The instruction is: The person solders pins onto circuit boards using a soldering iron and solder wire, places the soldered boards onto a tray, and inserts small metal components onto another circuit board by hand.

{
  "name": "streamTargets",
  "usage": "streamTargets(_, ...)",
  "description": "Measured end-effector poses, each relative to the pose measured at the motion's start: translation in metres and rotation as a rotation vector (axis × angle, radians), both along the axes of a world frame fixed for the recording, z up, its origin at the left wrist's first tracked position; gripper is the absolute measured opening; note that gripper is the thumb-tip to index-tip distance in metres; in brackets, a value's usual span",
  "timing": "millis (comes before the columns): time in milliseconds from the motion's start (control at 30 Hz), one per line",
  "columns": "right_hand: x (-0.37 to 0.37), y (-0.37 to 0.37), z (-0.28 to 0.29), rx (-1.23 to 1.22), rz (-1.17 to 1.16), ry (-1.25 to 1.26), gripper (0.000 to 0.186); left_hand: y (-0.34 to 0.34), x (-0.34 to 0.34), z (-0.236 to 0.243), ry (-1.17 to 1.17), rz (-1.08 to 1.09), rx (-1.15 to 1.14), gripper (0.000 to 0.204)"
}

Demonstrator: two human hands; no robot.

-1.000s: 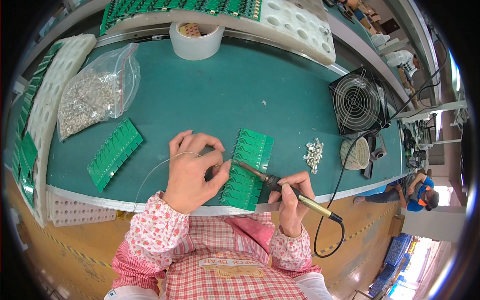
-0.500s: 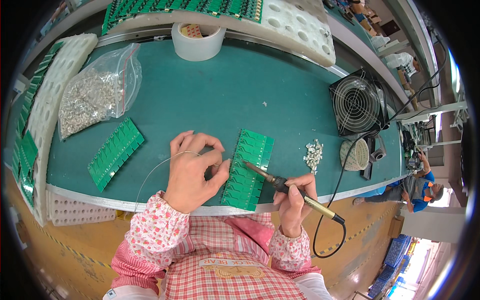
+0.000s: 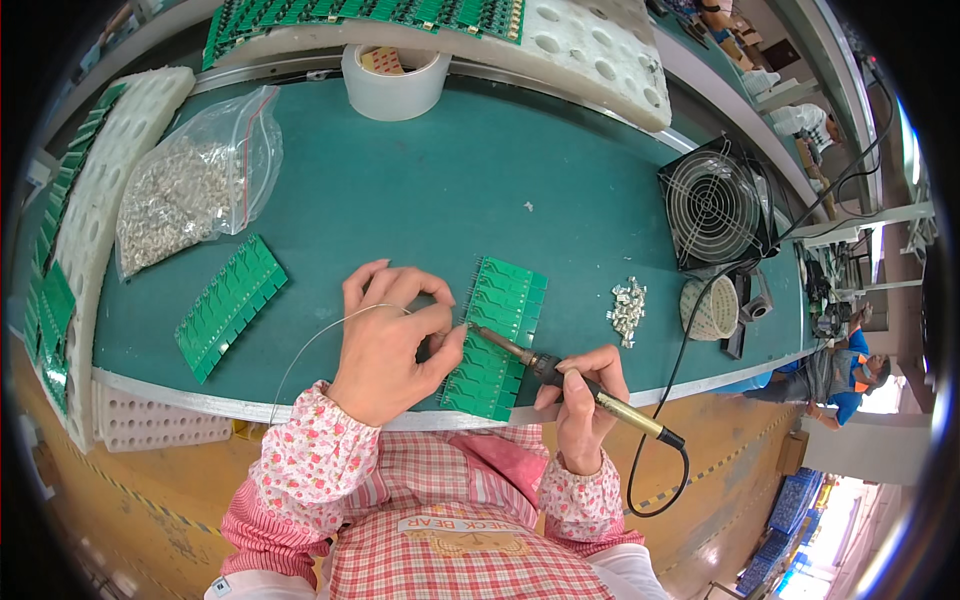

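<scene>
Pinching solder wire in a nearly closed left hand, gripping a soldering iron in a curled right hand. Probably melting it onto the circuit board lying between them; next needing steady holding.

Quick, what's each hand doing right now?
Left hand: closed, holding the wire.
Right hand: closed, holding the iron.

On my bench, a circuit board lies between my left hand and right hand. To my left, a bag lies behind another board; to my right, a fan behind a cup.
</scene>
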State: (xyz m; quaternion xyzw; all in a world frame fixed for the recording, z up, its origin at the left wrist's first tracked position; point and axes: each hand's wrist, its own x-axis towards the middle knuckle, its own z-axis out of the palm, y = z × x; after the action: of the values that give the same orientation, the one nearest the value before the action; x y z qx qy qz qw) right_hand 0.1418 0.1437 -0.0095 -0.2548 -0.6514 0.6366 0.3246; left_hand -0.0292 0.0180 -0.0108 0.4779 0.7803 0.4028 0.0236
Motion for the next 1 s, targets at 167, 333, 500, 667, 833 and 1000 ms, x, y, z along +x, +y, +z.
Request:
streamTargets(167, 0.0, 0.0, 0.001, 0.076, 0.005, -0.021, 0.015, 0.0, 0.0, 0.0, -0.026, 0.009, -0.01, 0.018)
streamTargets(333, -0.002, 0.0, 0.003, 0.006, -0.026, -0.037, 0.016, 0.001, 0.0, 0.002, -0.006, -0.001, -0.013, 0.019)
streamTargets(500, 0.0, -0.001, 0.003, 0.029, -0.015, -0.037, 0.015, 0.002, 0.001, 0.0, -0.001, 0.008, -0.007, 0.022)
streamTargets(667, 0.0, -0.003, 0.002, 0.059, -0.008, -0.033, 0.012, 0.0, 0.001, -0.001, 0.007, 0.017, 0.013, 0.022)
streamTargets(833, 0.006, -0.003, -0.003, 0.026, -0.117, 0.097, 0.017, -0.01, 0.004, 0.003, -0.072, 0.036, -0.015, 0.016)
streamTargets(1000, 0.006, -0.007, -0.004, -0.002, -0.065, 0.074, 0.02, -0.013, 0.005, 0.003, -0.051, -0.009, -0.012, 0.017)
